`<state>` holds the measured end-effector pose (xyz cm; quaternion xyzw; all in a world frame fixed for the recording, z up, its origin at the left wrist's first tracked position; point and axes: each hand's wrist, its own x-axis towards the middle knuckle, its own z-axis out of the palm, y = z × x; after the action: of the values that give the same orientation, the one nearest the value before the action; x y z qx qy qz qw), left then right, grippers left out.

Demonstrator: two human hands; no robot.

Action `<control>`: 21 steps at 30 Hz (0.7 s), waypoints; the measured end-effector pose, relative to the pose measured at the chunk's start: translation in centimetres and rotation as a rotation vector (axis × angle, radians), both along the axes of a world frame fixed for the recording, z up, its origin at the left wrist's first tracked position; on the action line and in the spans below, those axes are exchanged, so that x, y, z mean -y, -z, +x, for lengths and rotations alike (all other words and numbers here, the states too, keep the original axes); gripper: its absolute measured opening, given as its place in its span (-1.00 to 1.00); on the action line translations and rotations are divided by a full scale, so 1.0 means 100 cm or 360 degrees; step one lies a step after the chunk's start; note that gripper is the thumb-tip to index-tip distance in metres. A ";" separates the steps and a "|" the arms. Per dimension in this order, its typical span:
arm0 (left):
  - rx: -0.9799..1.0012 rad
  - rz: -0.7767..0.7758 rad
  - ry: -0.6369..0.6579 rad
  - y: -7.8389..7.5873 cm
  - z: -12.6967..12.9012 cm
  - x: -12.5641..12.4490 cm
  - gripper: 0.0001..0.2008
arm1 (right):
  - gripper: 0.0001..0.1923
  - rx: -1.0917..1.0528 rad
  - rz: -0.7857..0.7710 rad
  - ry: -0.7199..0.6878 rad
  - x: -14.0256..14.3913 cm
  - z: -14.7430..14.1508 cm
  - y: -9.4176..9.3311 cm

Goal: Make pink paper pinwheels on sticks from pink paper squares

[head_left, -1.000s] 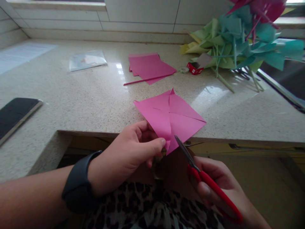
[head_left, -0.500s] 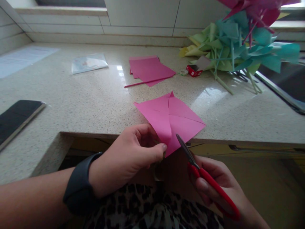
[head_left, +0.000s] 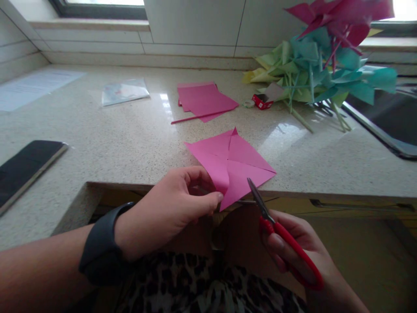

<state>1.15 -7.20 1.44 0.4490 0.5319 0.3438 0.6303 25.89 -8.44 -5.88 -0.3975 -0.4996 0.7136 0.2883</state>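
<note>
A square sheet of pink paper [head_left: 249, 167] lies partly over the counter's front edge, with slits running in from its corners toward the middle. My left hand [head_left: 182, 204] pinches its near left corner between thumb and fingers, and the paper curls up there. In my right hand [head_left: 296, 243] are red-handled scissors [head_left: 265, 213], their blades together and pointing up and away from me. The blade tips overlap the paper's near right part in view; whether they touch it I cannot tell.
Behind lie a stack of pink sheets [head_left: 208, 98] and a thin pink stick [head_left: 195, 118]. A small red box [head_left: 262, 101] and a roll of tape [head_left: 248, 104] sit beside paper pinwheels [head_left: 312, 61]. At left are a phone [head_left: 29, 167], a plastic packet [head_left: 125, 92] and a printed sheet [head_left: 39, 89].
The scissors have shifted slightly to the right relative to the paper, away from my left hand. My left hand keeps its pinch on the corner. The camera view has tilted up a little.
</note>
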 end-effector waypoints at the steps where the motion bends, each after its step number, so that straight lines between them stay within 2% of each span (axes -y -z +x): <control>1: -0.0063 0.0010 0.0015 -0.002 -0.003 -0.002 -0.91 | -0.59 0.0019 0.0006 -0.0003 0.000 0.002 0.001; 4: -0.0240 0.0030 0.0116 -0.007 -0.015 -0.009 -0.90 | -0.58 0.0065 0.0032 -0.0018 -0.001 0.005 0.001; 10: -0.0515 0.0186 0.0276 -0.018 -0.040 -0.030 -0.81 | -0.49 0.0207 -0.0088 0.0062 -0.001 0.002 -0.009; 12: -0.0666 0.0207 0.0314 -0.021 -0.047 -0.036 -0.86 | -0.48 0.0223 -0.0106 0.0064 0.000 0.003 -0.010; 15: -0.0976 0.0373 0.0224 -0.020 -0.055 -0.043 -0.87 | -0.49 0.0213 -0.0123 0.0079 0.000 0.003 -0.008; 19: -0.1378 0.0609 0.0117 -0.012 -0.062 -0.044 -0.62 | -0.49 0.0201 -0.0092 0.0090 -0.001 0.003 -0.007; 21: -0.1700 0.0757 0.0087 -0.009 -0.062 -0.042 -0.51 | -0.48 0.0213 -0.0100 0.0100 -0.002 0.003 -0.007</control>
<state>-5.03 -3.04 2.32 0.7028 0.6723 0.1634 0.1653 26.17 -8.29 -5.19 -0.4687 -0.4825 0.6913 0.2639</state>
